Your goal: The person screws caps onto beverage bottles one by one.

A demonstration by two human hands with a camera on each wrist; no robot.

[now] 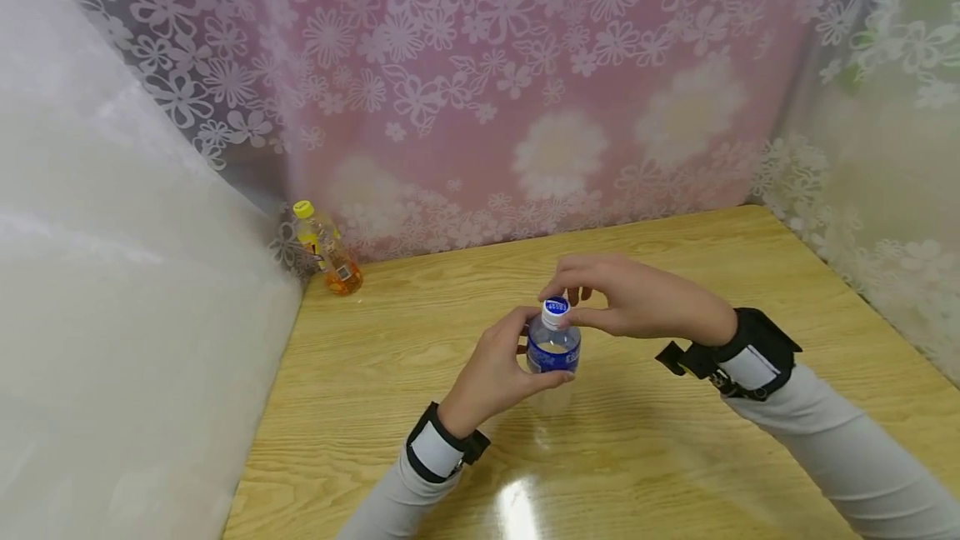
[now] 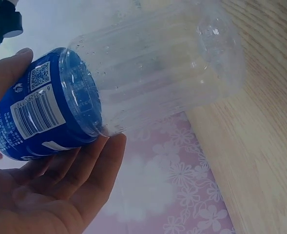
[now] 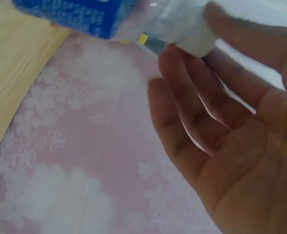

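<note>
A clear plastic bottle (image 1: 553, 357) with a blue label (image 2: 41, 107) stands upright on the table. My left hand (image 1: 491, 369) grips it round the label, thumb on the near side and fingers behind. In the left wrist view, droplets cling to the clear lower body (image 2: 148, 73). The white cap (image 1: 556, 311) has a blue printed top and sits at the bottle's mouth. My right hand (image 1: 637, 294) pinches this cap between thumb and fingers, coming from the right. Its other fingers (image 3: 175, 122) are loosely bent, away from the bottle.
A second bottle (image 1: 330, 252) with a yellow cap and some orange liquid stands at the table's back left corner. The wood-grain table (image 1: 360, 407) meets a pink flowered curtain (image 1: 450, 107) behind and a white sheet (image 1: 112, 273) on the left.
</note>
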